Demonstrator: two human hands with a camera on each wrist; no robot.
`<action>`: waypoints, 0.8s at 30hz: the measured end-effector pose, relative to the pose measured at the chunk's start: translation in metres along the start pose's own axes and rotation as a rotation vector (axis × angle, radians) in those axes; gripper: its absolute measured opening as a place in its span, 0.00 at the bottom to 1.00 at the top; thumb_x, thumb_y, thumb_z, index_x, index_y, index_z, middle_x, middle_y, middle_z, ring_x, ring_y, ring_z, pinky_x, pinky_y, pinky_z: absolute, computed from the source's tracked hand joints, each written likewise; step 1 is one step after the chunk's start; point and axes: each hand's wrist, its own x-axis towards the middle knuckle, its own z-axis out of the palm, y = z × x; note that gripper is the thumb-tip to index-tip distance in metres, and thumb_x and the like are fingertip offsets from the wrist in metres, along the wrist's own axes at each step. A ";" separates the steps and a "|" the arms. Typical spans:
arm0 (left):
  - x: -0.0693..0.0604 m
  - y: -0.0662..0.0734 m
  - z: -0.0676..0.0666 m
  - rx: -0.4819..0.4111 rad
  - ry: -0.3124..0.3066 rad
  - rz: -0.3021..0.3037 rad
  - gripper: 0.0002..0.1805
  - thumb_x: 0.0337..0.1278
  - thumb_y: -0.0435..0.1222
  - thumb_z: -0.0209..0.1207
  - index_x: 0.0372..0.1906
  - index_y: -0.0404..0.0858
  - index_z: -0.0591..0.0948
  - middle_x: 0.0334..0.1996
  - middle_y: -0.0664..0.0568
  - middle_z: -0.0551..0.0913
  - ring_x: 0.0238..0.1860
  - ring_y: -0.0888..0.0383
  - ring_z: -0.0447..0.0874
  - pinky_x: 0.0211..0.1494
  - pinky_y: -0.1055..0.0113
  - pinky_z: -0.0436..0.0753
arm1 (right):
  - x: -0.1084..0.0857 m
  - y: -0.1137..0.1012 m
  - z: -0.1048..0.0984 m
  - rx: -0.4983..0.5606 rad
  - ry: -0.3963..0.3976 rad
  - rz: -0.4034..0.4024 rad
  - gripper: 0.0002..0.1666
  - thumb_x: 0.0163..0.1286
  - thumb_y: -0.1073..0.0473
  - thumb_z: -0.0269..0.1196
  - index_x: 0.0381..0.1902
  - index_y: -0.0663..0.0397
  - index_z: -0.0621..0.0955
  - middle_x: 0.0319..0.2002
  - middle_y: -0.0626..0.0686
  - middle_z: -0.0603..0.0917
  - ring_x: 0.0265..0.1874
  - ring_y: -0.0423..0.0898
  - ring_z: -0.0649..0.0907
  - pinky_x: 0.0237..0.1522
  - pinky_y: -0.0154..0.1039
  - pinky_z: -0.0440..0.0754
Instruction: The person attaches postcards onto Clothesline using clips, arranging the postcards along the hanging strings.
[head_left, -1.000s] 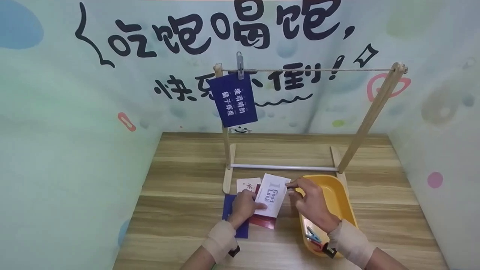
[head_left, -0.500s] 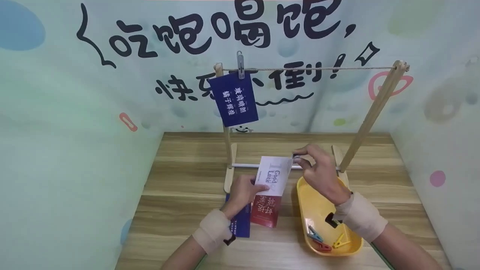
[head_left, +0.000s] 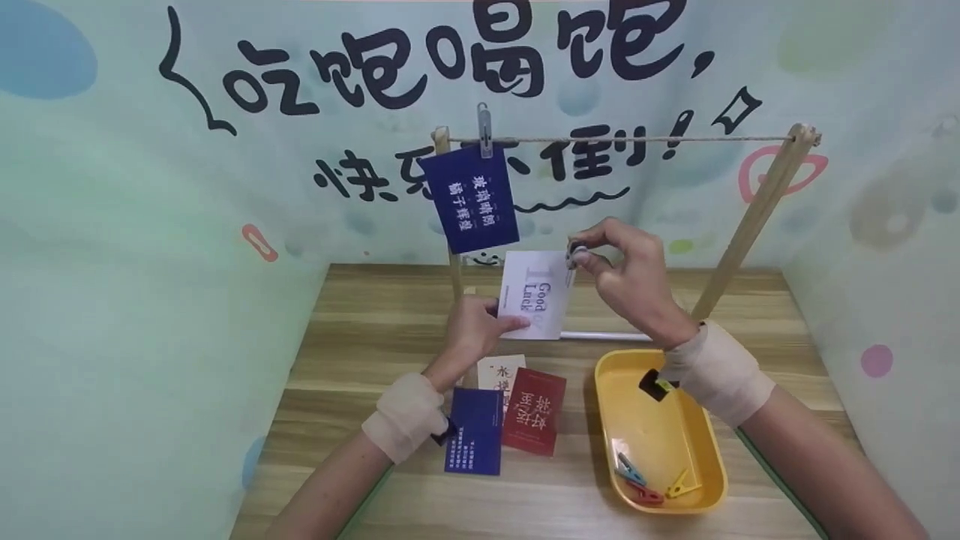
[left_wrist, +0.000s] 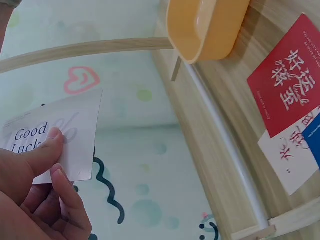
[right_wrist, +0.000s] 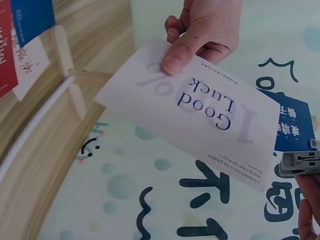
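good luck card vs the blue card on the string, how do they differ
The Good Luck card is white with blue and grey print; the hanging card is blue with white print. The left hand grips the Good Luck card; a clip holds the hanging card on the string. Both are rectangular and printed.

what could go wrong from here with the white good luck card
The left hand pinches the white rectangular Good Luck card near one end, so it might slip or bend. The grey plastic clip in the right hand is near a corner; clamped there, it could leave the card crooked, much as the dark blue rectangular card hangs tilted from the thin tan rope. Raising the white card might also bump the blue one.
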 end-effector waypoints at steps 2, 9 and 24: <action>0.002 0.008 -0.004 -0.008 -0.005 -0.001 0.17 0.46 0.42 0.76 0.41 0.37 0.90 0.34 0.46 0.91 0.21 0.62 0.71 0.23 0.73 0.66 | 0.009 -0.004 -0.001 0.011 0.009 0.026 0.08 0.61 0.75 0.66 0.39 0.65 0.84 0.38 0.56 0.90 0.39 0.43 0.87 0.51 0.29 0.83; 0.009 0.032 -0.019 -0.029 0.034 0.076 0.16 0.46 0.41 0.76 0.41 0.37 0.90 0.33 0.46 0.91 0.23 0.62 0.69 0.25 0.72 0.64 | 0.039 -0.019 -0.009 0.017 0.028 0.120 0.09 0.63 0.73 0.65 0.42 0.64 0.84 0.40 0.56 0.89 0.39 0.35 0.84 0.52 0.30 0.80; 0.031 0.066 -0.044 -0.066 0.082 0.030 0.18 0.44 0.43 0.77 0.40 0.38 0.90 0.37 0.46 0.91 0.27 0.61 0.71 0.27 0.72 0.65 | 0.088 -0.040 -0.018 0.029 0.037 0.198 0.09 0.69 0.69 0.63 0.45 0.58 0.84 0.40 0.50 0.87 0.36 0.40 0.84 0.46 0.29 0.83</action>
